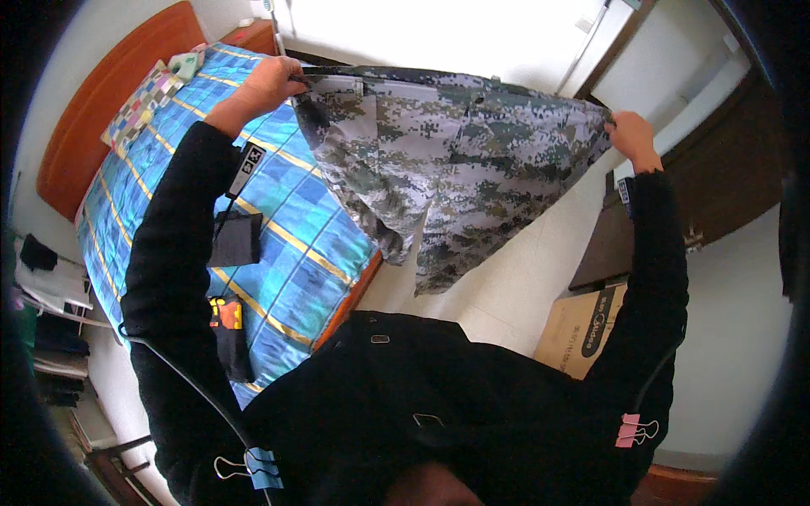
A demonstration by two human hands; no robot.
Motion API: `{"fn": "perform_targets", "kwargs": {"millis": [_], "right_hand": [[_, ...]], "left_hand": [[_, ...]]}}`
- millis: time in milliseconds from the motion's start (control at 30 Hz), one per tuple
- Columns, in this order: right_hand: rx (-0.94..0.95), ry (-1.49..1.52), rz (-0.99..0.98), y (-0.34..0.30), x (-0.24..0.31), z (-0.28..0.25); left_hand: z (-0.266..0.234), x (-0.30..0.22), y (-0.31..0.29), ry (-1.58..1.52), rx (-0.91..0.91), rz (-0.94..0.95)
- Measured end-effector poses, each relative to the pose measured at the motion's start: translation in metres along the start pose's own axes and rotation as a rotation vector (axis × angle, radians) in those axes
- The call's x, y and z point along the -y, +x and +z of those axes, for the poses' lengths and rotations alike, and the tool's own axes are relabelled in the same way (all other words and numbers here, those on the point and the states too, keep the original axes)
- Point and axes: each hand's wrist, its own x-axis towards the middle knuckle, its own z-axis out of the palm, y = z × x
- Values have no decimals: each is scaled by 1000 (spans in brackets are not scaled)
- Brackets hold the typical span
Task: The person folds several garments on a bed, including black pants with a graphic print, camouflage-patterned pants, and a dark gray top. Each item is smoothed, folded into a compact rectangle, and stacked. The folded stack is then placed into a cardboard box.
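Note:
A pair of camouflage trousers in grey, green and brown hangs stretched out in front of me. Its waistband runs across the top, and the two legs drop below with a gap between them. My left hand pinches the waistband's left end, above the bed. At the opposite end, my right hand grips the waistband's right corner, fingers closed. Both arms reach forward in black sleeves. The left leg of the trousers overlaps the bed's edge from this view; the right leg hangs over the pale floor.
A bed with a blue checked cover and wooden headboard stands at left. On it lie a folded dark grey cloth, a folded black garment and a patchwork pillow. A cardboard box sits right, near a dark door.

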Motion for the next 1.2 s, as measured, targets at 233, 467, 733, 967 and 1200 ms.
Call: {"fn": "perform_targets", "kwargs": {"millis": [233,467,733,967,1200], "right_hand": [[-394,57,142,-26,20,4],[-306,-25,196,-22,20,-54],[-406,-20,66,-37,27,-58],[-777,-36,-55,-67,13,-20],[-375,-52,136,-95,21,5]], "left_hand": [[45,27,-29,76,-237,122],[54,32,-38,-172,-231,-2],[72,34,-44,-245,-237,115],[79,38,-47,-427,-343,124],[103,36,-55,24,-395,190]]}}
